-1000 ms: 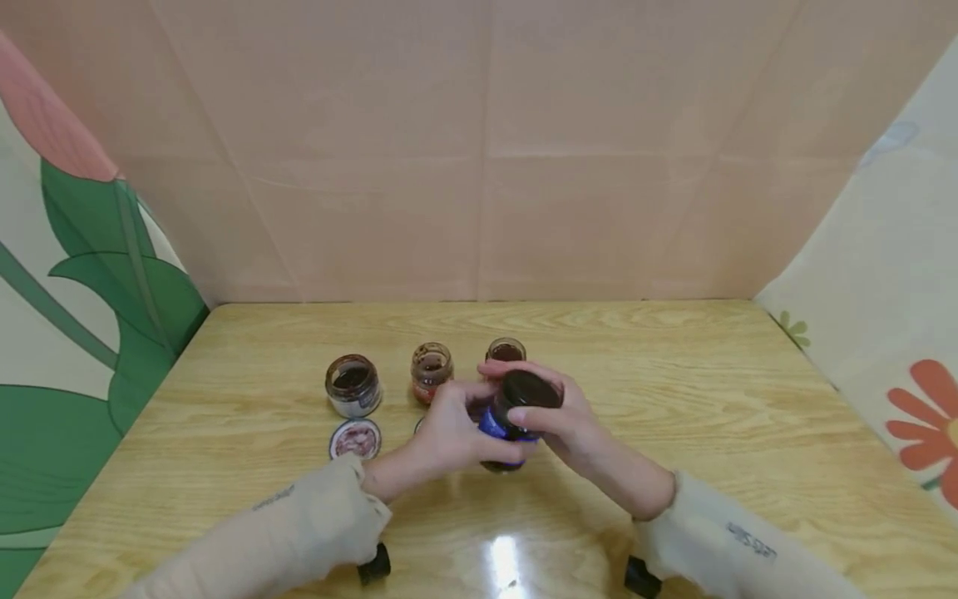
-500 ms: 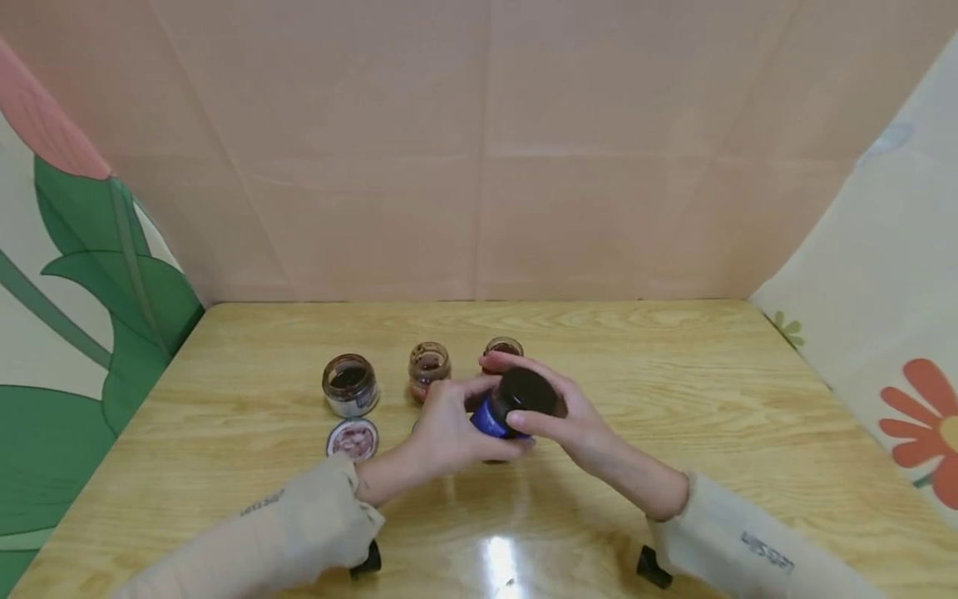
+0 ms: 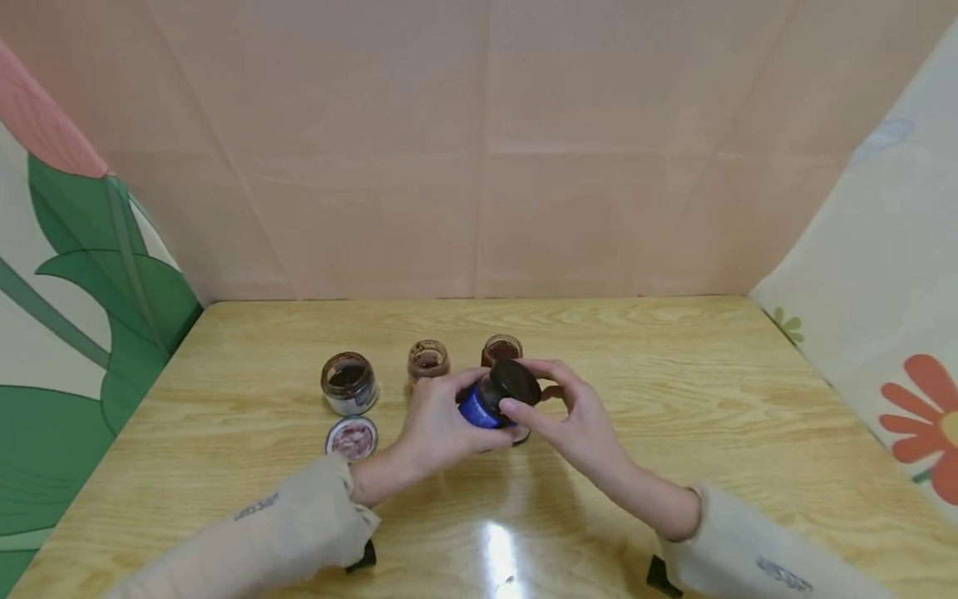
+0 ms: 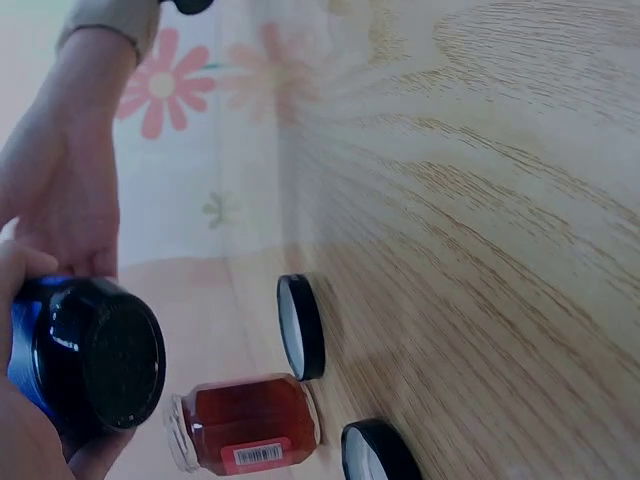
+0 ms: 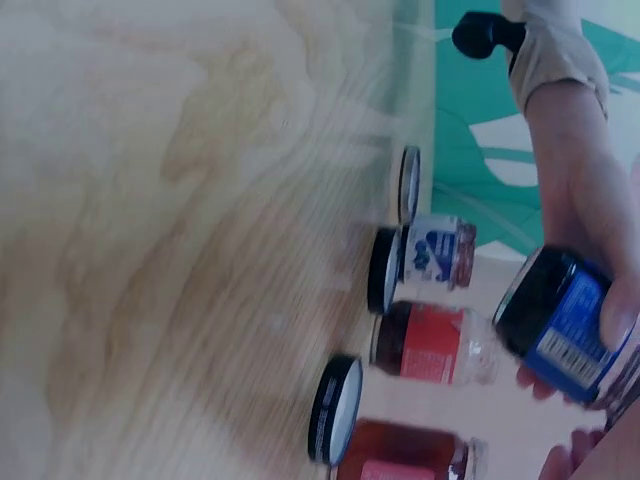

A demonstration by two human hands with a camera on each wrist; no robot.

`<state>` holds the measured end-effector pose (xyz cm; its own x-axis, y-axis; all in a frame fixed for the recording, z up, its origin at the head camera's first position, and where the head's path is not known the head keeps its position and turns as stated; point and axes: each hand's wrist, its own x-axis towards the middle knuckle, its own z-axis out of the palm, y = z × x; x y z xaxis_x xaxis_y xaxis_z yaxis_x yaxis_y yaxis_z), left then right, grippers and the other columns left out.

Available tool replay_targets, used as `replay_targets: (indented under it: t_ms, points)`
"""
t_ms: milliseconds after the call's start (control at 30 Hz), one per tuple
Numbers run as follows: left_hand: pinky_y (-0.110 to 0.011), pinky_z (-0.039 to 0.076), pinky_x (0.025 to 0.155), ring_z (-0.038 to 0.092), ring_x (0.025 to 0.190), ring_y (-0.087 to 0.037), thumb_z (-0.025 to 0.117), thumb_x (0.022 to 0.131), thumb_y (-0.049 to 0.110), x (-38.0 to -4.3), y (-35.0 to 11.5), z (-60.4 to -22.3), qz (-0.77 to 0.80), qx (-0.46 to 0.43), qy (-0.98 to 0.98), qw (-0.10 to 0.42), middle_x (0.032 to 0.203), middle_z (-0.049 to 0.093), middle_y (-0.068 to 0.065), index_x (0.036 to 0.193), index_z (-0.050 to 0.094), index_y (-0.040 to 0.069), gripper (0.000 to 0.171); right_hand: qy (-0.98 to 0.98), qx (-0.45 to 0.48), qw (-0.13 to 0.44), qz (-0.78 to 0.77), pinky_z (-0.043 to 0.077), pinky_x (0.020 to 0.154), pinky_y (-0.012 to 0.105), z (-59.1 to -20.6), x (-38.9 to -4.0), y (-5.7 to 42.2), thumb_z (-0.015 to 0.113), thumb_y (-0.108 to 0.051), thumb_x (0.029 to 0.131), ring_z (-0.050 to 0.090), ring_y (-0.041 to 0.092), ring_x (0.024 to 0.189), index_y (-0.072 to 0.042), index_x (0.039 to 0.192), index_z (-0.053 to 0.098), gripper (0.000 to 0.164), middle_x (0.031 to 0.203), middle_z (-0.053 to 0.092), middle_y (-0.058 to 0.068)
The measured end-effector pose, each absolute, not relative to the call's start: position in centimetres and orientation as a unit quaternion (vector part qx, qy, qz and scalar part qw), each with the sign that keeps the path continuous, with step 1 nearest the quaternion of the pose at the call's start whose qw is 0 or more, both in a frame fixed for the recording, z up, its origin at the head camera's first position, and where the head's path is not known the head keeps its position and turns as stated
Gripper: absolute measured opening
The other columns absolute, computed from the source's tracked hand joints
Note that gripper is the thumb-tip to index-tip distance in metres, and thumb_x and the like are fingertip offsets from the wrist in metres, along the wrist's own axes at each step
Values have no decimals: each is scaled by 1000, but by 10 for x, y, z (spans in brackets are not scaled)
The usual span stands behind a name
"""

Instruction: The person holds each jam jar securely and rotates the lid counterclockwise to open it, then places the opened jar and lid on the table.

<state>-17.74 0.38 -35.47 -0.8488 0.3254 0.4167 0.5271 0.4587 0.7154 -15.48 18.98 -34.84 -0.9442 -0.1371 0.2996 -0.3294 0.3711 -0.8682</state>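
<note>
My left hand grips a dark jar with a blue label, held tilted above the table. My right hand holds its black lid between thumb and fingers; the lid sits on the jar's top. In the left wrist view the jar's dark base faces the camera. A barcode shows on the blue-labelled jar in the right wrist view. Just beyond the hands stands a lidless jar of dark red contents, partly hidden in the head view.
Two more lidless jars, one with a white label and one with a red label, stand to the left. Upturned lids lie before the jars: a smeared one, a middle one and a right one. A pinkish backdrop rises behind the table.
Both hands have shifted slightly left and up with the jar. The right hand's fingers have changed their hold around the lid, and more of the jar behind shows.
</note>
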Motion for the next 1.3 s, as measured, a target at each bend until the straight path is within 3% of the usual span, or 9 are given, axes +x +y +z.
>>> replay_targets:
  t_ms: [367,767,1000,1300]
  points:
    - [-22,52,66,68,76,-13,88,62,32,-177,6,-354,-407,-263,-861,151,88,73,-3,107,69,9,55,-839,48,73,537,45,80,35,-338,-145,180,77,-26,80,51,17,101,-7,120,57,48,115,62,5]
    - [-26,54,73,69,86,-15,89,62,26,-175,12,-353,-462,-252,-838,143,97,73,-5,111,69,10,55,-800,22,66,595,41,90,38,-337,-148,171,78,-25,79,51,18,102,-10,116,57,45,115,60,2]
    - [-25,54,76,69,89,-14,90,61,23,-175,12,-353,-491,-234,-829,127,100,73,-5,113,70,11,57,-784,47,70,615,40,88,28,-340,-150,175,77,-17,79,51,21,105,-9,121,59,46,120,60,2]
    - [-25,53,76,68,88,-13,90,61,23,-174,12,-351,-504,-226,-827,107,101,74,-3,116,70,13,60,-778,104,55,617,44,87,28,-340,-151,184,73,-10,82,53,19,106,-7,126,57,47,125,57,8]
